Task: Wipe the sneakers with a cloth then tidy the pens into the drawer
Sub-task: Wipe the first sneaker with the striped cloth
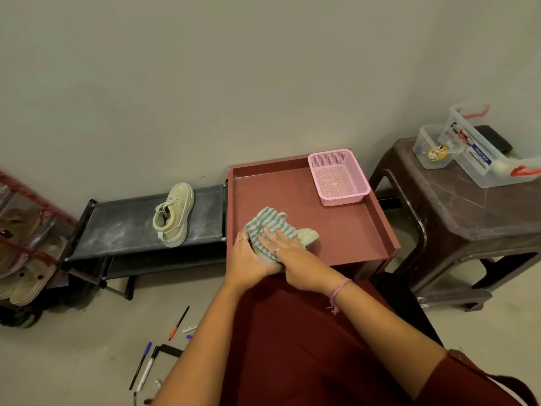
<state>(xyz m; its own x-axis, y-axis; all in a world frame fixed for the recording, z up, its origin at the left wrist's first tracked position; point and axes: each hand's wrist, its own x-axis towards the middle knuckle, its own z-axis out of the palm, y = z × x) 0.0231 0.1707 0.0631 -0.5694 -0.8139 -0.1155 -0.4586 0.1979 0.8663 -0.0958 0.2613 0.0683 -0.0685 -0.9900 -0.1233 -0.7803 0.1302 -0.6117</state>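
Both arms reach forward, left hand point(248, 256) curled, right hand point(285, 247) flat, fingers point(268, 234) spread.

Home entryway: shoe rack point(123, 230), stool point(456, 206).

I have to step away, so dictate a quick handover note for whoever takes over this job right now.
Left hand: grips the pale green sneaker on the red tray-top cabinet, steadying it.
Right hand: presses the green-and-grey striped cloth flat onto that sneaker.
The second pale green sneaker lies on the dark shoe rack, untouched.
Pens are scattered on the floor at lower left; none tidied.
An empty pink plastic basket sits at the tray's back.
Left to do: finish wiping this sneaker, wipe the other if needed, gather pens into the drawer.
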